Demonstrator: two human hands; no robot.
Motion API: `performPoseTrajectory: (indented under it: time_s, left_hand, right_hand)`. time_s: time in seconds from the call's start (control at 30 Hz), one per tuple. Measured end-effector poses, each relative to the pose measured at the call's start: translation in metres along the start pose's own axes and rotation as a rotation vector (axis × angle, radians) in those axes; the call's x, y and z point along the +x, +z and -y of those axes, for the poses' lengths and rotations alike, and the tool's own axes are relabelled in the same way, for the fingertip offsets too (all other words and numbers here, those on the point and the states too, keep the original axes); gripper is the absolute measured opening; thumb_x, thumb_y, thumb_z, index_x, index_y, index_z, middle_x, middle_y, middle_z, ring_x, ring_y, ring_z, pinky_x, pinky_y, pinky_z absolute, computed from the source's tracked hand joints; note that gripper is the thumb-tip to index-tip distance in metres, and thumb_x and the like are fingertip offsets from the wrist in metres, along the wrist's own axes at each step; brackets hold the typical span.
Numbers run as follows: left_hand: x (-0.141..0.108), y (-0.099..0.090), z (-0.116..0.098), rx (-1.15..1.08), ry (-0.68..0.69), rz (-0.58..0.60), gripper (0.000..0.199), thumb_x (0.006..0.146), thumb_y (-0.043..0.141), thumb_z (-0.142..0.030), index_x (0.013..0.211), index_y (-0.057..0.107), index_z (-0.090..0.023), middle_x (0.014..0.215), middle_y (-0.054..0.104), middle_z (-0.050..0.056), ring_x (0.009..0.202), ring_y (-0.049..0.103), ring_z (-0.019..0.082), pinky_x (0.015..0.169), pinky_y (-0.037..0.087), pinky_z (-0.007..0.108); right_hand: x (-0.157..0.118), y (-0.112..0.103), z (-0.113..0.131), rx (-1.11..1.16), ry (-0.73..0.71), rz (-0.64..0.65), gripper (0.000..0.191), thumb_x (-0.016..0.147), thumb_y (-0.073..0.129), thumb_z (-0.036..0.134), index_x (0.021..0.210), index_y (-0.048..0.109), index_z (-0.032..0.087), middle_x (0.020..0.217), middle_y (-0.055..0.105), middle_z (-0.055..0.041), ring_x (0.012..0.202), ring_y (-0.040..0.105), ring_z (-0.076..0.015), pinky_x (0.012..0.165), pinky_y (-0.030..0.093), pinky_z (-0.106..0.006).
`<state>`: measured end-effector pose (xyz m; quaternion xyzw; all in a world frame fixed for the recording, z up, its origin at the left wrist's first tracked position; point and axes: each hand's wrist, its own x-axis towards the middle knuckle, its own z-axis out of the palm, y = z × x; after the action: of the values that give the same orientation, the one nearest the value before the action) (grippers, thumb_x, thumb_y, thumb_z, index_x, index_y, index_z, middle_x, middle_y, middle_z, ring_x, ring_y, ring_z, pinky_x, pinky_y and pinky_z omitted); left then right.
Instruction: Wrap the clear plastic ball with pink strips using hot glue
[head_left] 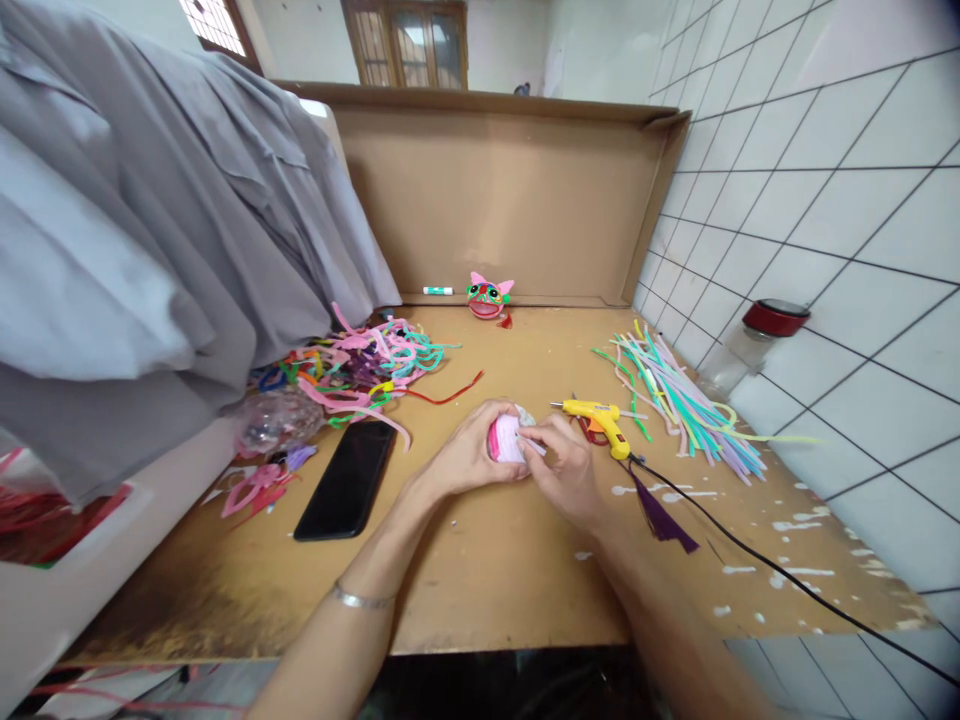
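Observation:
Over the middle of the wooden table, my left hand (471,442) wraps around a small rounded craft piece (508,440), covered in pale lilac strands with a deep pink edge. My right hand (566,465) pinches a thin pale lilac strand (534,444) against the piece's right side; it looks like the end of a pipe cleaner. Its far end is hidden by my fingers. Just beyond my right hand lies a yellow hot glue gun (600,415), nozzle to the left. A purple tassel (664,515) rests close to its cord.
A tangled heap of pipe cleaners (375,360) and a black phone (345,480) lie left. Straight pipe cleaners (682,400) and a red-lidded jar (750,345) are at right. A finished colourful animal head (487,297) and a marker (438,291) sit by the cardboard back (510,200).

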<state>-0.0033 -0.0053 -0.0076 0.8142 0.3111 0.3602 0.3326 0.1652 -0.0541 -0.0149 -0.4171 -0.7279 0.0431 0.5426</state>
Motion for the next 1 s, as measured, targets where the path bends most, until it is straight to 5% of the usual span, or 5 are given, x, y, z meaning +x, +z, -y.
performPoseTrajectory:
  time_s: [0.5, 0.8, 1.0]
  left_hand:
    - [0.001, -0.002, -0.003, -0.092, -0.099, -0.005, 0.062, 0.058, 0.080, -0.028, 0.111, 0.049, -0.020, 0.122, 0.057, 0.007, 0.104, 0.058, 0.023, 0.092, 0.047, 0.036]
    - [0.001, -0.008, -0.003, -0.087, -0.169, 0.017, 0.064, 0.059, 0.080, -0.032, 0.113, 0.047, -0.021, 0.117, 0.058, 0.006, 0.100, 0.058, 0.022, 0.093, 0.048, 0.038]
    - [0.001, -0.009, -0.004, -0.019, -0.120, -0.023, 0.064, 0.057, 0.082, -0.036, 0.111, 0.050, -0.021, 0.128, 0.052, 0.010, 0.117, 0.053, 0.028, 0.106, 0.039, 0.044]
  right_hand:
    - [0.005, -0.008, 0.005, -0.052, -0.026, -0.019, 0.019, 0.084, 0.054, 0.016, 0.099, 0.064, 0.021, 0.077, 0.059, -0.0015, 0.071, 0.059, -0.0155, 0.068, 0.051, -0.029]
    - [0.015, -0.043, -0.045, -0.393, 0.326, -0.507, 0.023, 0.080, 0.046, 0.019, 0.091, 0.065, 0.017, 0.077, 0.062, -0.0054, 0.068, 0.059, -0.0188, 0.067, 0.050, -0.032]
    - [0.012, -0.052, -0.060, -0.942, 0.593, 0.015, 0.044, 0.087, 0.052, 0.045, 0.098, 0.066, 0.005, 0.094, 0.067, -0.0253, 0.090, 0.065, -0.0354, 0.076, 0.048, -0.044]
